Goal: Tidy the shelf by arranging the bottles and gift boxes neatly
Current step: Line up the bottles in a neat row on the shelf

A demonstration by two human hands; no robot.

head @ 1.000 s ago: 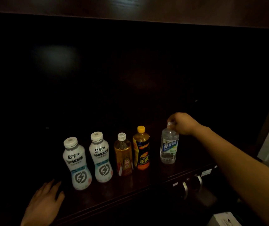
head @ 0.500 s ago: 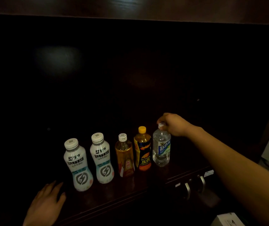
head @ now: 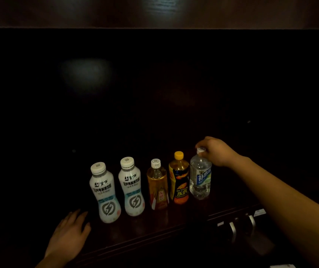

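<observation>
The right hand (head: 215,150) has its grip closed on the white cap of the clear water bottle (head: 200,177), which stands upright on the dark wooden shelf (head: 174,227) at the right end of a row of five bottles. This bottle is just beside the black-and-orange bottle (head: 179,180), and the two seem to touch or almost touch. The left hand (head: 67,235) lies flat on the front of the shelf, fingers spread and holding nothing, near the leftmost white bottle (head: 105,194).

I judge that the step in hand is to bring the water bottle into line with the others. The next move calls for letting go of the cap gently, so that the bottle does not tip against its neighbour. No gift boxes are visible here, so that part of the task is probably not yet done.

The black-and-orange bottle with the yellow cap reads "HI-TIGER" above large Chinese characters. The two white bottles, the second one (head: 132,187) beside the first, carry the same Chinese print and a lightning sign in a circle. The amber tea bottle (head: 157,187) has a red label that is too dim to read. The water bottle has a blue-green label with white Chinese characters.
</observation>
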